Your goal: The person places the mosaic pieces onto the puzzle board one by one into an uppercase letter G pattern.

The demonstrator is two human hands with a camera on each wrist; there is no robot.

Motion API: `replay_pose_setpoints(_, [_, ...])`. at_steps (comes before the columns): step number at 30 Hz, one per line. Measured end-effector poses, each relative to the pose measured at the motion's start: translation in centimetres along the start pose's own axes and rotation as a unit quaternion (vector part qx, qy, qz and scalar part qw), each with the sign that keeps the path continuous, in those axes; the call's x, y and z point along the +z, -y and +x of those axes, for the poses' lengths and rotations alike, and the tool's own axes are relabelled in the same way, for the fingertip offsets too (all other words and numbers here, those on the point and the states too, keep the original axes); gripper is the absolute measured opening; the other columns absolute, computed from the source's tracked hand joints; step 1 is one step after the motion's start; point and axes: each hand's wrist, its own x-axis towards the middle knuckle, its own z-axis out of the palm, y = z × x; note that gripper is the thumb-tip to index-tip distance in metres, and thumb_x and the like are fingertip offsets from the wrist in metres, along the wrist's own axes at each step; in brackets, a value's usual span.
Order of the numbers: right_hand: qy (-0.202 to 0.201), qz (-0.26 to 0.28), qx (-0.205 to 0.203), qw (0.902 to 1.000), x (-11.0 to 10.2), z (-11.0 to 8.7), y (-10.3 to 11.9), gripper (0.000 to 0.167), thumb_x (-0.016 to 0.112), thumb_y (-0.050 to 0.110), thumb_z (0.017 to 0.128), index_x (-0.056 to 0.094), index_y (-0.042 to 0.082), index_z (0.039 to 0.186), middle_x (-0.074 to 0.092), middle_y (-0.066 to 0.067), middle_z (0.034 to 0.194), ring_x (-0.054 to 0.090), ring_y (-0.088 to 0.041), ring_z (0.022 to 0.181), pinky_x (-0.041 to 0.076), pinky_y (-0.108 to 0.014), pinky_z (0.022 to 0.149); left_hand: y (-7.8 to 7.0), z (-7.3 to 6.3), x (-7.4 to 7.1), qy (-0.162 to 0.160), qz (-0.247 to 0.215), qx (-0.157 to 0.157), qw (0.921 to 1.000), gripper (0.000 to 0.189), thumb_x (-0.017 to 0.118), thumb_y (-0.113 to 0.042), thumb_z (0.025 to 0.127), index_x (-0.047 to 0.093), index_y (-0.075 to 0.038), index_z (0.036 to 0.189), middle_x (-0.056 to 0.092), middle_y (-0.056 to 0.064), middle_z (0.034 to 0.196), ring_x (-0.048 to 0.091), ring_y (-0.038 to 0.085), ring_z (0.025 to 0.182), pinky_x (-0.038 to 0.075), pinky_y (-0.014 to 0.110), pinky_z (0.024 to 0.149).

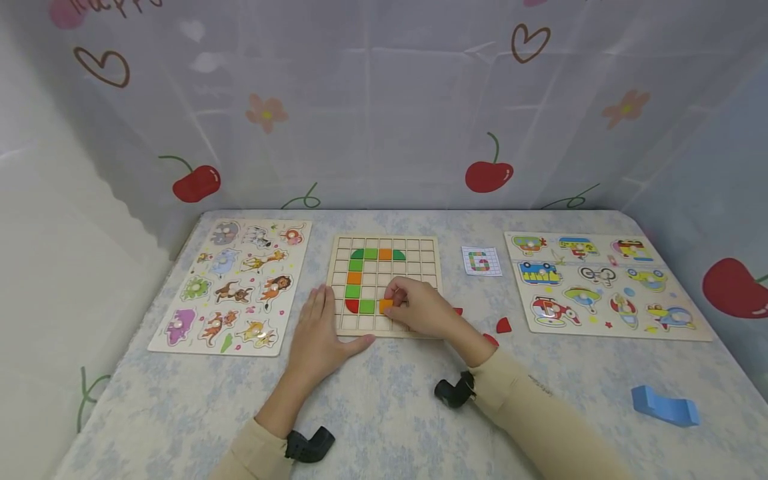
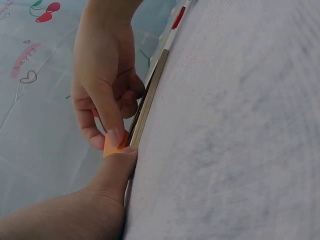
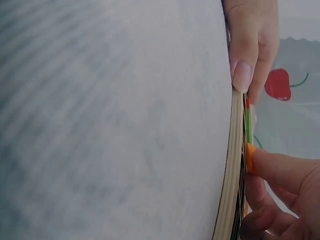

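A wooden grid board [image 1: 420, 267] lies mid-table, with green, orange and red pieces set in a partial G outline. My right hand [image 1: 423, 308] pinches an orange square block [image 1: 386, 306] between thumb and fingers, right beside the green square [image 1: 368, 307] in the lower row. In the right wrist view the orange block [image 3: 250, 158] shows at the thumb tip, close over the board's edge [image 3: 231, 165]. My left hand [image 1: 318, 340] lies with straight fingers along the board's left side, its thumb [image 2: 120, 167] at the near edge.
A small pattern card [image 1: 481, 261] lies right of the board. Red quarter-round pieces [image 1: 503, 325] sit near my right wrist. An animal peg puzzle [image 1: 231, 287] is at left, a vehicle peg puzzle [image 1: 606, 287] at right. A blue curved block [image 1: 665, 406] rests at front right.
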Motion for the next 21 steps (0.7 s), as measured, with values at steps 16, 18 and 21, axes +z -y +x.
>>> replay_pose_setpoints(16, [-0.009,-0.086,0.005,0.9962,0.72,0.33,0.59,0.011,0.075,0.025,0.089,0.073,0.019,0.098,0.063,0.008,0.088,0.056,-0.011,0.079,0.049,-0.027,0.072,0.03,-0.02,-0.02,-0.001,-0.002,0.001,1.0000,0.126,0.069,-0.074,0.074,0.011,0.001,0.158,0.012,0.017,0.167,0.005,0.031,0.156,0.012,0.049,0.127])
replay_pose_setpoints(18, [-0.008,-0.108,0.004,0.9941,0.73,0.18,0.69,0.013,0.075,0.025,0.089,0.075,0.018,0.101,0.064,0.007,0.090,0.056,-0.010,0.078,0.049,-0.027,0.072,0.03,-0.02,0.00,-0.001,-0.003,0.001,1.0000,0.126,0.069,-0.074,0.074,0.011,0.001,0.158,0.012,0.017,0.167,0.005,0.031,0.156,0.012,0.049,0.127])
replay_pose_setpoints(21, [-0.005,-0.134,-0.002,0.9910,0.63,-0.10,0.83,0.019,0.075,0.024,0.089,0.077,0.016,0.107,0.067,0.005,0.093,0.056,-0.009,0.077,0.049,-0.026,0.069,0.01,-0.03,0.02,-0.001,-0.005,0.001,1.0000,0.126,0.069,-0.074,0.074,0.011,0.001,0.158,0.012,0.017,0.167,0.005,0.031,0.156,0.013,0.049,0.127])
